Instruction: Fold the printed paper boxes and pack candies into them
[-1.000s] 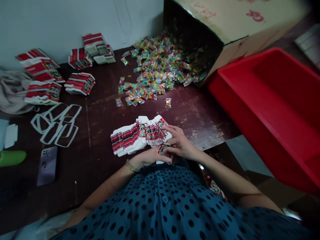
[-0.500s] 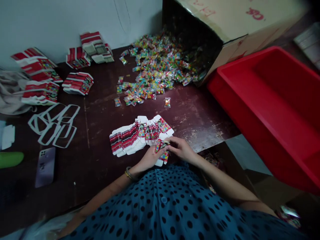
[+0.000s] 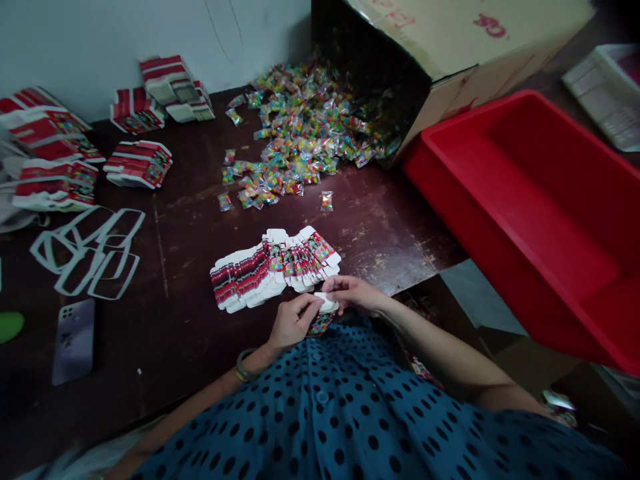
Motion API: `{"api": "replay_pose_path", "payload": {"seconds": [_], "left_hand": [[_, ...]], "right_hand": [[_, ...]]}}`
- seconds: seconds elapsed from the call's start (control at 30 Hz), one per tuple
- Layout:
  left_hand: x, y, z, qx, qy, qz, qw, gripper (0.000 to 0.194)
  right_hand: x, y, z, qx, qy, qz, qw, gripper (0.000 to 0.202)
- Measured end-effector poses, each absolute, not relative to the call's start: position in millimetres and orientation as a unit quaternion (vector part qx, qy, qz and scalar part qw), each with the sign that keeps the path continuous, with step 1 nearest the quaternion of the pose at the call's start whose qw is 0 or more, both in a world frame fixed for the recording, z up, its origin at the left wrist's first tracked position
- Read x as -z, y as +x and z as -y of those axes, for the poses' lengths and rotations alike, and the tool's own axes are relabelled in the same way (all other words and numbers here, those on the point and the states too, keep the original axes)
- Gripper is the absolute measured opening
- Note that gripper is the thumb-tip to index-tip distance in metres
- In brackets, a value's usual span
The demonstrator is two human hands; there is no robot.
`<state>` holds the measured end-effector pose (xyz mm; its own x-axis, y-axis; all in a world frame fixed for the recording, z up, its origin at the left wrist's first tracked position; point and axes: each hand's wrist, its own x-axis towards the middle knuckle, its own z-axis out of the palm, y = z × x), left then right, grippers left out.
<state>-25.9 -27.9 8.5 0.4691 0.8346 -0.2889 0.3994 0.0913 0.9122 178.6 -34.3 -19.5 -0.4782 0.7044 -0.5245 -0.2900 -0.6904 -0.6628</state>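
Note:
Close to my body, a small printed carton [image 3: 321, 323] with white flaps is held between both hands. My left hand [image 3: 293, 320] grips its left side, thumb and fingers closed near the white top flap. On the other side my right hand [image 3: 357, 294] has its fingers bent against the carton's upper edge. Just beyond the hands lies a fanned row of flat, unfolded cartons [image 3: 245, 277], red and white with colourful print. Farther back spreads a heap of small clear-wrapped candy packets [image 3: 300, 143], and a single packet [image 3: 327, 201] rests apart from it.
A cardboard box [image 3: 465, 40] lies open toward the heap at the back. To the right stands a red plastic bin [image 3: 500, 193]. Bundled carton stacks [image 3: 140, 163], white paper bands [image 3: 115, 257] and a phone [image 3: 74, 341] are on the left of the dark table [image 3: 185, 227].
The carton in my hands has turned, so its white flap now faces up and its printed side faces my body. Both hands have shifted around it. The camera view has swung slightly right.

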Motion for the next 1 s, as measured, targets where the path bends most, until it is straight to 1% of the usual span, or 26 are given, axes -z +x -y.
{"api": "replay_pose_path", "payload": {"seconds": [0.1, 0.2, 0.27, 0.33, 0.37, 0.47, 0.53, 0.6, 0.67, 0.77, 0.87, 1.0], "left_hand": [[-12, -25, 28, -0.214, 0.597, -0.493, 0.596, 0.022], [-7, -28, 28, -0.231, 0.544, -0.505, 0.629, 0.022], [-1, -31, 29, -0.224, 0.508, -0.505, 0.661, 0.034], [5, -34, 29, -0.205, 0.488, -0.492, 0.691, 0.05], [7, -35, 29, -0.196, 0.485, -0.484, 0.702, 0.055], [11, -35, 26, -0.177, 0.467, -0.452, 0.739, 0.055], [13, -35, 23, -0.177, 0.422, -0.435, 0.775, 0.055], [13, -34, 22, -0.188, 0.361, -0.431, 0.805, 0.058], [12, -34, 22, -0.209, 0.313, -0.438, 0.816, 0.06], [12, -37, 24, -0.228, 0.269, -0.411, 0.841, 0.059], [13, -46, 27, -0.222, 0.292, -0.365, 0.855, 0.064], [15, -55, 29, -0.232, 0.447, -0.39, 0.771, 0.064]], "right_hand": [[18, 175, 36, -0.828, -0.395, 0.284, 0.279, 0.036], [23, 169, 43, -0.844, -0.369, 0.238, 0.308, 0.037], [28, 165, 48, -0.845, -0.365, 0.219, 0.324, 0.037], [32, 160, 50, -0.833, -0.383, 0.238, 0.32, 0.038], [32, 158, 49, -0.822, -0.398, 0.262, 0.311, 0.039], [24, 155, 42, -0.751, -0.437, 0.402, 0.288, 0.033], [14, 154, 39, -0.673, -0.424, 0.531, 0.291, 0.025], [7, 152, 39, -0.597, -0.4, 0.627, 0.301, 0.023], [6, 149, 40, -0.556, -0.413, 0.65, 0.312, 0.027], [13, 144, 38, -0.552, -0.461, 0.612, 0.328, 0.029], [19, 143, 37, -0.555, -0.455, 0.618, 0.322, 0.025], [16, 143, 49, -0.468, -0.407, 0.726, 0.297, 0.029]]}}
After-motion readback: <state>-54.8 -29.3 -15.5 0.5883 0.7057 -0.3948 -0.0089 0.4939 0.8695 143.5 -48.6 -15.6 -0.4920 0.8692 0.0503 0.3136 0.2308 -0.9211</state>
